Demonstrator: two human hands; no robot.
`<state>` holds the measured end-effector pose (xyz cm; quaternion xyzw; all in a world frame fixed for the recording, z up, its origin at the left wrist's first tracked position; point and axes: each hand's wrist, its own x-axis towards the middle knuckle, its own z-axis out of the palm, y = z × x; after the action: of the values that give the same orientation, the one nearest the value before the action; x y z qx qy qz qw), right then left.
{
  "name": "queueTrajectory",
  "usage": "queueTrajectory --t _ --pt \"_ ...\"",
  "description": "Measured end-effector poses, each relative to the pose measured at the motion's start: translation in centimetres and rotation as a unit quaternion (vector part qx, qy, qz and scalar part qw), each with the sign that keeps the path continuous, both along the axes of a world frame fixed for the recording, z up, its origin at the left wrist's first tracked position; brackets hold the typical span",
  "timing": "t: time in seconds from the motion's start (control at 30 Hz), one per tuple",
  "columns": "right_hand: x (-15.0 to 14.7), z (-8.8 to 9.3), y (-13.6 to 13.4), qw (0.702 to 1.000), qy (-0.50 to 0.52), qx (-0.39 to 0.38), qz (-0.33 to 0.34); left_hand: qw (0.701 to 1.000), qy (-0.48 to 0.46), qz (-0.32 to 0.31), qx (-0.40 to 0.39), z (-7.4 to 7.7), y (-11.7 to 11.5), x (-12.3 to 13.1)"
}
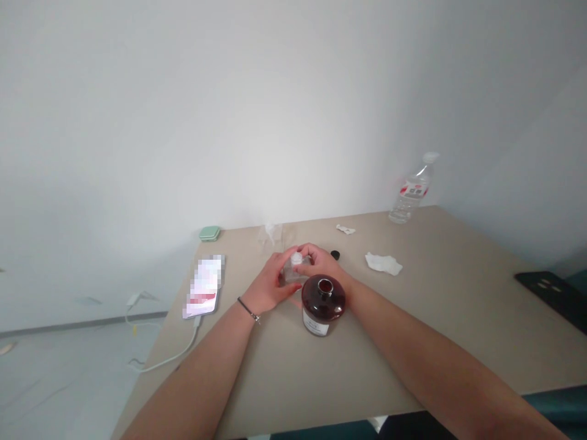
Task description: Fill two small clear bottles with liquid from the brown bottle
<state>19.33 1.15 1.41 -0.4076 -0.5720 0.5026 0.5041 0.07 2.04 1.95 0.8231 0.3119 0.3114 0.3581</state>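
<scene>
A small clear bottle [290, 274] with a whitish translucent top [297, 258] stands on the table between my hands. My left hand [271, 284] curves around its left side, thumb along the front. From the right, my right hand [318, 263] closes on the same bottle, with fingers and thumb at its top. Just in front of the hands is a dark brown glass bottle [310, 292], uncapped, with a white label low on its body. Behind my right wrist lies a small black cap [335, 255].
A lit phone [205, 286] lies at left, joined to a white cable [177, 356]. Along the back are a green case [210, 233], crumpled clear plastic [270, 234] and a water bottle [413, 190]. White tissue [384, 263] lies to the right; a black flat object [550, 293] sits at the right edge.
</scene>
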Motion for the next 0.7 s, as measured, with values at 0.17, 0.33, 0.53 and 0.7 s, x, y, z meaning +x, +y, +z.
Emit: queueTrajectory --t 0.17,0.33,0.53,0.7 --pt "0.4 1.2 -0.8 0.998 -0.021 0.044 0.05 1.0 0.004 0.002 -0.014 0.3 0.0 0.0" --pt "1.0 1.6 -1.0 0.992 -0.058 0.08 0.072 0.999 -0.004 0.001 -0.033 0.0 0.1 0.0" --pt "0.7 0.2 0.1 0.995 -0.057 0.081 0.022 0.999 -0.021 0.006 -0.039 -0.4 0.1 0.1" --pt "0.7 0.7 -0.1 0.99 -0.094 0.102 0.013 0.998 -0.025 0.01 -0.051 -0.5 0.2 0.1"
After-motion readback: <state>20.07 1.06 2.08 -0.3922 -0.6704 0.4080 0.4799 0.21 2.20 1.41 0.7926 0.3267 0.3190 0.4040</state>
